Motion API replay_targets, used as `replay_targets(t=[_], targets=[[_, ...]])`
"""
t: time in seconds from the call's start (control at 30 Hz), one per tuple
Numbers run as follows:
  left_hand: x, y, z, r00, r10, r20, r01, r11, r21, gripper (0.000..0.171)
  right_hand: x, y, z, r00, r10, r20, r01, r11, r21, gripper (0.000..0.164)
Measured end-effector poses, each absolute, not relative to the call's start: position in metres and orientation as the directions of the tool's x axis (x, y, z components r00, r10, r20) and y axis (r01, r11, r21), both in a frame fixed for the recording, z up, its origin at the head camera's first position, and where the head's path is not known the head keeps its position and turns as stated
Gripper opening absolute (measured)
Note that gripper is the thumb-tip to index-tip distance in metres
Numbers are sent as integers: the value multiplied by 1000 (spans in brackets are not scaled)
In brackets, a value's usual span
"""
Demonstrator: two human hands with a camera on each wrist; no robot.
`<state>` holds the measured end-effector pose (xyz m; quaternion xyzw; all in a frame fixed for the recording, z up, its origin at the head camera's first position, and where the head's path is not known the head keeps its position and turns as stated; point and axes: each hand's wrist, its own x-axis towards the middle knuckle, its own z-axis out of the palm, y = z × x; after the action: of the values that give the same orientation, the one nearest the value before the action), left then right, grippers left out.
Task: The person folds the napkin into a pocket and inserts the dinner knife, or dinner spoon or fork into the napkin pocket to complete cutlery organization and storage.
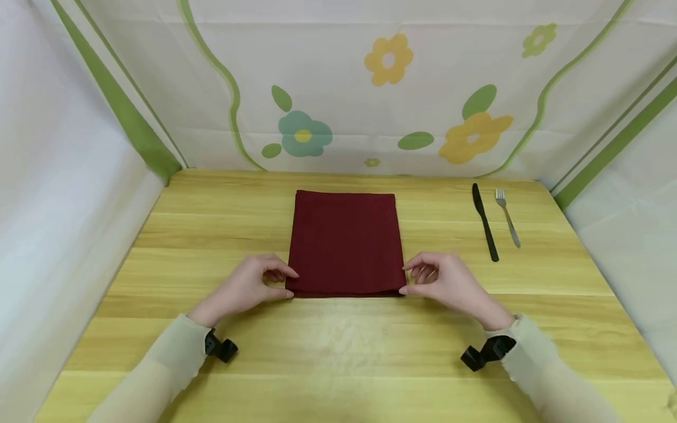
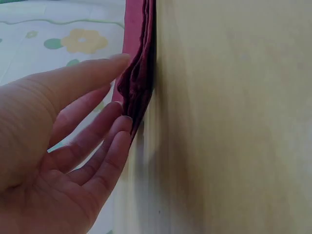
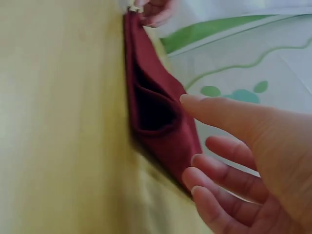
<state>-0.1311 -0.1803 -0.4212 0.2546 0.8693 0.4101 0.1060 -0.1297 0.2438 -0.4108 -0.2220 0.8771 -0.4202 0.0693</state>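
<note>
A dark red cloth (image 1: 346,241), folded into a square with several layers, lies flat on the wooden table. My left hand (image 1: 254,285) is at its near left corner, thumb and fingertips apart and touching the edge. At the near right corner is my right hand (image 1: 446,282), its thumb and index fingertip spread along the side. In the left wrist view, stacked folds show along the cloth's edge (image 2: 141,73) beside the left fingers (image 2: 109,156). The right wrist view shows a fold of the cloth (image 3: 156,87) gaping near the right thumb; the other fingers (image 3: 224,195) are loosely bent.
To the right on the table (image 1: 338,352) lie a black knife (image 1: 485,223) and a small metal fork (image 1: 508,217), side by side. A white curtain (image 1: 338,88) with printed flowers hangs behind the table, and white fabric covers both sides.
</note>
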Motion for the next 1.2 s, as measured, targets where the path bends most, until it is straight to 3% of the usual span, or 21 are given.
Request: replay_targets(t=[0.37, 0.7, 0.9, 1.2], targets=[[-129, -171, -420, -806, 589, 51, 505, 640, 579, 32, -124, 243, -426, -836, -537, 111, -451, 558, -696, 26], [-134, -170, -421, -787, 613, 68, 516, 594, 617, 15, -126, 251, -432, -825, -548, 135, -484, 564, -670, 21], [-136, -174, -421, -798, 600, 59, 475, 566, 674, 14, -125, 252, -432, -817, -558, 145, -487, 534, -691, 21], [-137, -177, -421, -781, 624, 20, 476, 573, 667, 9, -126, 255, -437, -793, -594, 135, -499, 507, -703, 12]])
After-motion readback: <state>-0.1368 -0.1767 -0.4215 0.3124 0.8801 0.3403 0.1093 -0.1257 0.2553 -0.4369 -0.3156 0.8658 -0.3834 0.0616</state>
